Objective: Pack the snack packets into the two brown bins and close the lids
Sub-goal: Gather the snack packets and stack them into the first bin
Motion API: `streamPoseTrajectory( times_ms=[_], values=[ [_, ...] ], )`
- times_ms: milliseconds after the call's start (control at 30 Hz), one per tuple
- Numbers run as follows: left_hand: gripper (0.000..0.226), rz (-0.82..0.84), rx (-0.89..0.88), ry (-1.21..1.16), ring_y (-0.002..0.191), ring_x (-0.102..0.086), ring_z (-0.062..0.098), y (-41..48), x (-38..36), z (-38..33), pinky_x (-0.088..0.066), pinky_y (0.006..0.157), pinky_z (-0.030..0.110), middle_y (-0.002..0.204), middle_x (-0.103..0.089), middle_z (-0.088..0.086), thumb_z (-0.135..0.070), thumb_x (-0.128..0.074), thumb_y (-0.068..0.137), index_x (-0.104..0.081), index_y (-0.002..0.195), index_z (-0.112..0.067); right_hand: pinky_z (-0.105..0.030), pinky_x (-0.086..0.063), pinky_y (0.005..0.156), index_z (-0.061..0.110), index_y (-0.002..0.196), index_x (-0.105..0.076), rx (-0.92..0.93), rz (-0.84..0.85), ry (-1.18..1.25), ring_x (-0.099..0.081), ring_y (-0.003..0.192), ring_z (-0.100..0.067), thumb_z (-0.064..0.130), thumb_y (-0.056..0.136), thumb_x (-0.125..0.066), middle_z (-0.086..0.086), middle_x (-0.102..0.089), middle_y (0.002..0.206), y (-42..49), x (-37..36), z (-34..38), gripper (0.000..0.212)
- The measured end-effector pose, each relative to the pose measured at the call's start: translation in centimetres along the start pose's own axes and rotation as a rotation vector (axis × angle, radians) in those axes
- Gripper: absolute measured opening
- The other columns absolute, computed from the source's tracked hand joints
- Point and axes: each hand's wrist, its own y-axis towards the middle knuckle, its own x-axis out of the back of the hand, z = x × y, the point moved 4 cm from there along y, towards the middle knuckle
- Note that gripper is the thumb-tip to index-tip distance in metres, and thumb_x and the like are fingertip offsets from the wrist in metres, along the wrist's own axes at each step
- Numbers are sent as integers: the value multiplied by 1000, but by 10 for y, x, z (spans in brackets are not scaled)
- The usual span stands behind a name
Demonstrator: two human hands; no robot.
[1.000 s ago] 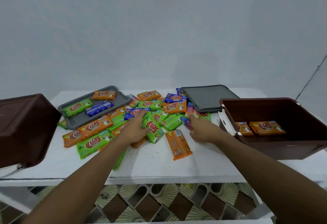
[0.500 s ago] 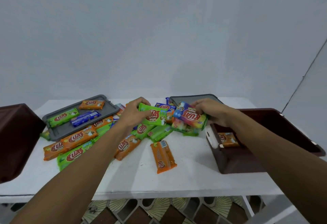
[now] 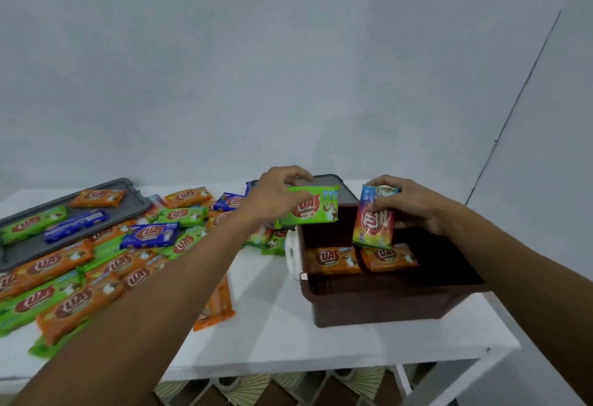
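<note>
White tabletop against a plain grey wall: far left I see a flat grey plastic lid, set aside, with loose foil snack packets spread over and beside it. The left hand pinches a green foil packet at the far-left rim of the open brown plastic bin, seemingly queued. Over the bin the right hand grips a rainbow-coloured packet upright, above two orange packets lying inside.
</note>
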Motion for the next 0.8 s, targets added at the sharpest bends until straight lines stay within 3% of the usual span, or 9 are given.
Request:
streamPoseTrajectory(
  times_ms=[133, 267, 367, 467, 533, 667, 733, 800],
  values=[
    [31, 255, -72, 257, 98, -62, 10, 9, -54, -19, -50, 87, 28, 107, -69, 4, -18, -74, 82, -69, 113, -20, -28, -54, 51, 15, 103, -58, -16, 55, -330, -66, 79, -20, 6, 76, -75, -9, -65, 100, -3, 21, -26, 33],
    [35, 596, -35, 520, 95, -61, 13, 13, -101, -15, -47, 84, 25, 109, -67, 1, -15, -69, 86, -66, 120, -23, -33, -55, 66, 27, 84, -56, 43, 240, -806, -59, 85, -17, 17, 72, -76, -5, -61, 105, 0, 22, -48, 26],
    [33, 828, 16, 646, 97, -59, 16, 4, -134, -5, -51, 84, 30, 114, -66, 1, -9, -65, 88, -67, 119, -21, -26, -51, 61, 19, 82, -54, 15, 381, -953, -59, 79, -15, 19, 78, -75, -5, -65, 99, -3, 15, -61, 21],
    [35, 997, 77, 789, 108, -56, 20, -5, -163, 2, -43, 80, 24, 128, -60, 4, -7, -59, 91, -65, 124, -15, -24, -45, 63, 18, 81, -51, 47, 432, -1172, -57, 83, -17, 23, 80, -74, -2, -61, 91, 5, 16, -74, 24],
    [34, 1034, 129, 845, 117, -52, 23, -8, -160, 11, -42, 87, 28, 131, -57, 2, -13, -60, 93, -64, 126, -18, -24, -45, 67, 18, 79, -48, 57, 443, -1267, -57, 85, -18, 27, 81, -74, -1, -57, 90, 8, 10, -73, 28],
    [33, 997, 158, 796, 117, -52, 22, -3, -151, 16, -43, 95, 32, 131, -58, 2, -23, -63, 92, -65, 125, -21, -27, -50, 81, 13, 108, -59, 57, 553, -1302, -56, 95, -18, 25, 84, -72, -1, -55, 99, 11, 5, -74, 30],
    [33, 997, 137, 773, 116, -52, 21, -7, -153, 17, -43, 94, 31, 129, -59, 1, -25, -63, 92, -66, 124, -20, -30, -52, 87, 15, 103, -67, 51, 644, -1286, -56, 102, -18, 20, 87, -66, -1, -60, 106, 9, 0, -81, 17],
    [28, 991, 110, 774, 114, -53, 20, -9, -156, 19, -45, 93, 32, 124, -60, 0, -25, -63, 93, -68, 119, -20, -25, -50, 81, 20, 89, -71, 81, 684, -1257, -54, 100, -14, 15, 88, -63, 1, -63, 108, 8, -1, -85, 10]
  ],
)
